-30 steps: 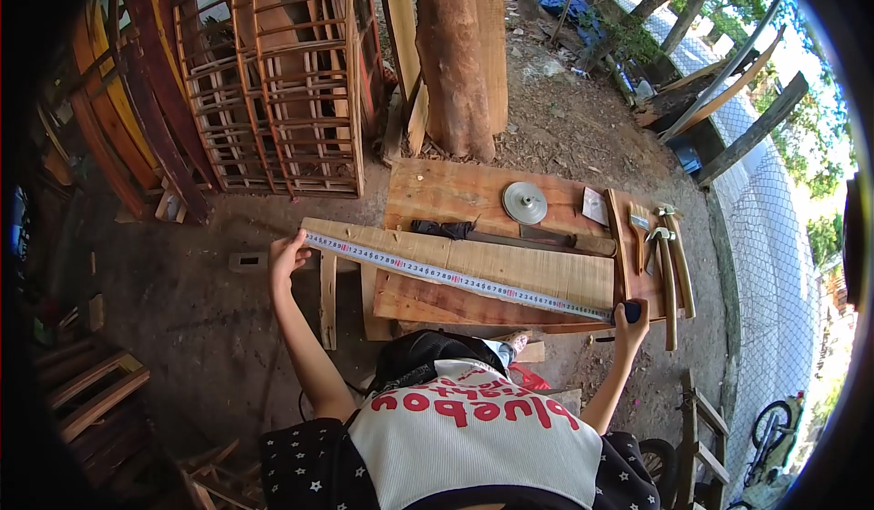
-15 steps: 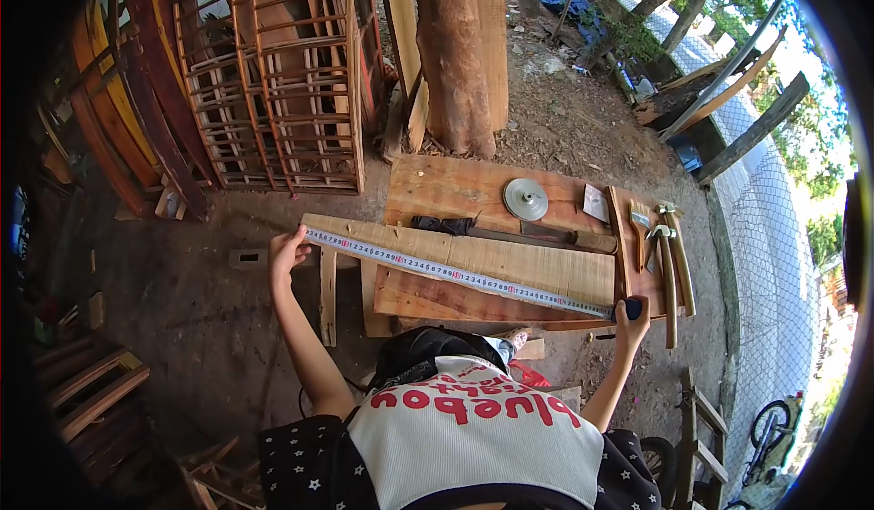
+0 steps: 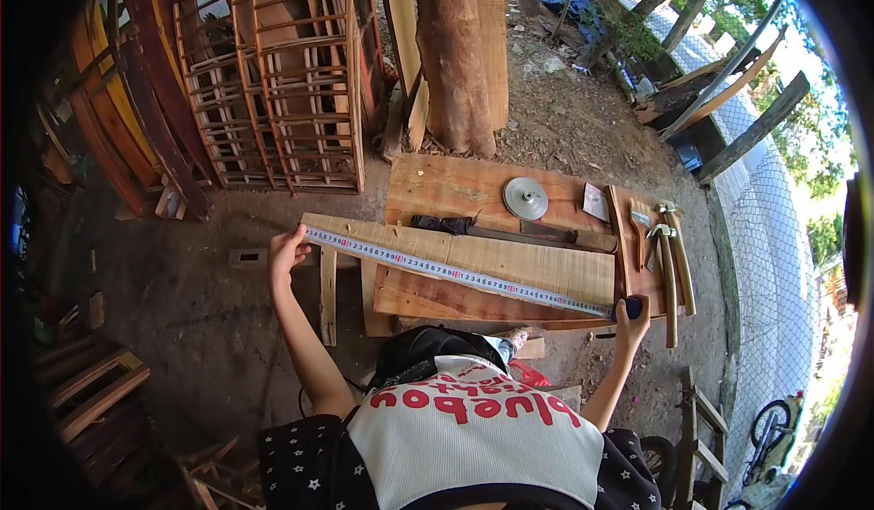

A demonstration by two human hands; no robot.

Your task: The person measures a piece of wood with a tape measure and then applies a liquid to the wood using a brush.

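A tape measure [image 3: 455, 275] is drawn out along the near edge of a pale wooden board [image 3: 537, 271]. My left hand [image 3: 287, 250] is closed on the blade's far-left end, at the board's left tip. At the other end, my right hand [image 3: 632, 315] grips the dark tape case [image 3: 632, 308] by the board's right corner. The board lies on a larger wooden worktop [image 3: 437, 297], its left part sticking out past the edge. Just behind it rests a long tool with a dark-wrapped handle [image 3: 443, 224].
On the worktop are a round metal disc [image 3: 525, 198], a sheet of sandpaper [image 3: 595, 202], a brush [image 3: 640, 228] and two hammers [image 3: 667, 287]. A tree trunk [image 3: 455, 64] rises behind. Wooden lattice frames [image 3: 273, 82] lean at the left; a chain-link fence [image 3: 774, 237] runs along the right.
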